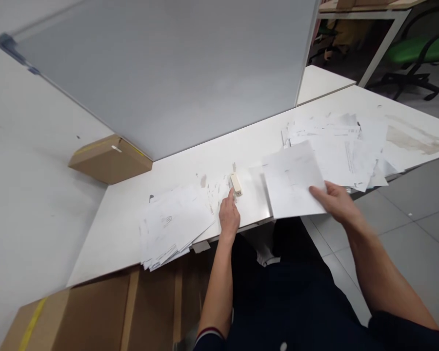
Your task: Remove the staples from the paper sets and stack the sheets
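Observation:
Pinched at its right edge, a white sheet of paper (292, 180) is in my right hand (332, 199), raised over the front of the white table. My left hand (229, 217) holds nothing; its index finger points out at a small cream stapler (236, 184), with the tip at or just touching its side, and the other fingers are partly curled. To the left of that hand lies a loose pile of papers (175, 219), some reaching past the table's front edge. Another spread-out pile of papers (342, 146) lies to the right, partly behind the sheet.
A large whiteboard (190, 68) stands along the back of the white table (106, 234). A cardboard box (109, 161) sits at the back left, and larger cardboard boxes (95, 307) are below the table. A green chair (420, 51) stands at the far right.

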{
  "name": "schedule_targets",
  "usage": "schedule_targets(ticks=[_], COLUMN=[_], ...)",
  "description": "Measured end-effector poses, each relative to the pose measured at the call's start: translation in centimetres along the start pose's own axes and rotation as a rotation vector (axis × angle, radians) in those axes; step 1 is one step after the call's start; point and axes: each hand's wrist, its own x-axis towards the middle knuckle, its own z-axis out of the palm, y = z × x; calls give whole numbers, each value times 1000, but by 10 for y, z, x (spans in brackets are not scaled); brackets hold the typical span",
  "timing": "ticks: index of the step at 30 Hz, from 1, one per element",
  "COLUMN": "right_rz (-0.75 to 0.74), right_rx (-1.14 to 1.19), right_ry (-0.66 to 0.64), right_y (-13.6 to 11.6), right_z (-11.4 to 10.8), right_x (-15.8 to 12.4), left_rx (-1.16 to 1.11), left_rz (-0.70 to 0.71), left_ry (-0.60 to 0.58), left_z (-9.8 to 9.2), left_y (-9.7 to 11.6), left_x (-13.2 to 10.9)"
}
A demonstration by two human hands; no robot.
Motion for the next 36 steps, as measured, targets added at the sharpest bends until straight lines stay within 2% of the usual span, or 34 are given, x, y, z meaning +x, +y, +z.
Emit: schedule_targets(ticks=[3, 8, 10, 12, 14, 17, 20, 23, 26, 29, 32, 36], right_rz=[-22, 4, -62, -187, -302, -390, -452, -522, -623, -708, -738, -729], right_rx=[-36, -290, -411, -508, -579, -585, -501, -424, -412, -453, -482, -460], right_ry=[177, 347, 458, 530, 515, 379, 154, -150, -357, -470, -538, -526], right_y=[-12, -12, -9, -7, -7, -8, -7, -6, -6, -6, -4, 2], right_z=[-28, -68, -76, -74, -62, -24, 28, 77, 115, 138, 149, 155], right_x=[19, 49, 52, 46, 34, 12, -5, -18, -29, -37, -40, -36], left_rx=[-14, -27, -33, -15, 46, 239, 444, 509, 498, 527, 547, 524], left_rz=[11, 93, 128, 126, 74, -55, -146, -155, -95, -45, -1, 6], left_ry=[39, 100, 114, 152, 226, 323, 257, 140, 43, 3, -2, 62], left_z=[1, 4, 1, -7, -24, -60, -94, -115, -122, -123, -124, -122], left_y=[0, 2, 3, 1, -8, -31, -60, -84, -96, -97, -95, -103], left_x=[-1, -17, -29, -42, -54, -65, -71, -73, -74, -73, -73, -71])
